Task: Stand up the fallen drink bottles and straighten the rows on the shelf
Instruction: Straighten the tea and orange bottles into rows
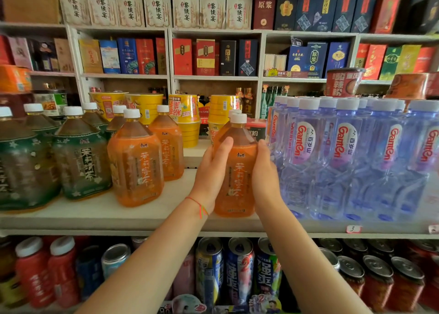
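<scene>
An orange tea bottle [237, 171] with a white cap stands upright near the front of the white shelf [142, 218]. My left hand [211, 173] grips its left side and my right hand [264, 173] grips its right side. Another orange bottle stands right behind it, mostly hidden. Two more orange tea bottles [136, 161] stand upright to the left, one behind the other. Further left are several green tea bottles [80, 157], all upright. Tight against the held bottle's right stand rows of clear water bottles [344, 161].
Yellow noodle cups [183, 114] are stacked behind the drinks. Boxed goods fill the upper shelves. Cans [237, 271] and red bottles [61, 271] sit on the shelf below. A strip of bare shelf lies between the two orange rows.
</scene>
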Available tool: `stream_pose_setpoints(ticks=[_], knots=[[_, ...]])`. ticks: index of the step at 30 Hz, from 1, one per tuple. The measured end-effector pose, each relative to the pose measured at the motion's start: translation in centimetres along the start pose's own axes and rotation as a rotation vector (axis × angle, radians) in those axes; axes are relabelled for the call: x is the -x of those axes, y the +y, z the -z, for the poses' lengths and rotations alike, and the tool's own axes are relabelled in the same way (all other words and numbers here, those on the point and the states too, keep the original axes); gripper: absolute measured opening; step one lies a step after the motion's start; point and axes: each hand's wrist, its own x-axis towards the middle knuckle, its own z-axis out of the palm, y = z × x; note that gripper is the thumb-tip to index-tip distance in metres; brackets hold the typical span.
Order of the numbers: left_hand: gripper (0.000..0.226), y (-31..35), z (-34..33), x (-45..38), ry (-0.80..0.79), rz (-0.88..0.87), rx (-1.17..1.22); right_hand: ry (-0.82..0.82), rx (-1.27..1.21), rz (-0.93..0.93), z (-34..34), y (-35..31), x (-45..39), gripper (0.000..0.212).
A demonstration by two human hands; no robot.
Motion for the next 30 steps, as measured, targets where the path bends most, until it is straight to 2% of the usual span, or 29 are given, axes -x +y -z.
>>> stream_pose_setpoints(ticks=[4, 6, 8, 10, 11, 12, 13, 15, 17, 18, 20, 22, 26, 30], knots=[[0.065, 0.4, 0.1, 0.1, -0.012, 0.024, -0.04, 0.032, 0.027, 0.029, -0.1, 0.1, 0.2, 0.06], [0.062, 1.0, 0.4, 0.5, -0.008, -0.007, -0.126, 0.098, 0.073, 0.179, -0.4, 0.2, 0.5, 0.052], [0.061, 1.8, 1.5, 0.7, 0.128, -0.205, -0.285, 0.195, 0.186, 0.493, -1.2, 0.0, 1.4, 0.05], [0.05, 3.1, 4.2, 1.2, 0.374, -0.585, -0.481, 0.262, 0.331, 0.867, -2.5, -0.4, 2.2, 0.049], [0.041, 3.7, 6.0, 1.3, 0.503, -0.758, -0.605, 0.25, 0.401, 1.011, -3.5, -0.5, 2.5, 0.047], [0.035, 4.2, 7.9, 1.1, 0.618, -0.861, -0.739, 0.205, 0.453, 1.097, -4.7, -0.6, 2.9, 0.043], [0.034, 4.7, 9.6, 0.8, 0.713, -0.888, -0.876, 0.14, 0.489, 1.127, -5.9, -0.5, 3.1, 0.04], [0.046, 5.2, 12.8, -0.2, 0.791, -0.718, -1.166, -0.006, 0.539, 1.079, -8.2, -0.2, 3.3, 0.038], [0.064, 5.3, 15.0, -0.9, 0.66, -0.463, -1.398, -0.108, 0.584, 0.931, -10.0, 0.2, 3.2, 0.038], [0.07, 5.4, 15.8, -1.2, 0.57, -0.408, -1.46, -0.163, 0.597, 0.815, -10.8, 0.3, 2.9, 0.041], [0.069, 5.8, 17.1, -1.6, 0.463, -0.433, -1.486, -0.251, 0.608, 0.596, -12.1, 0.5, 2.1, 0.049], [0.06, 6.7, 18.6, -1.7, 0.385, -0.501, -1.475, -0.255, 0.657, 0.504, -13.3, 0.7, 0.9, 0.054], [0.049, 7.3, 22.1, -1.7, 0.186, -0.544, -1.314, -0.163, 0.721, 0.48, -15.4, 0.6, -1.5, 0.056], [0.044, 6.3, 23.6, -1.5, 0.166, -0.651, -1.148, -0.076, 0.697, 0.551, -18.6, -0.2, -3.4, 0.051]])
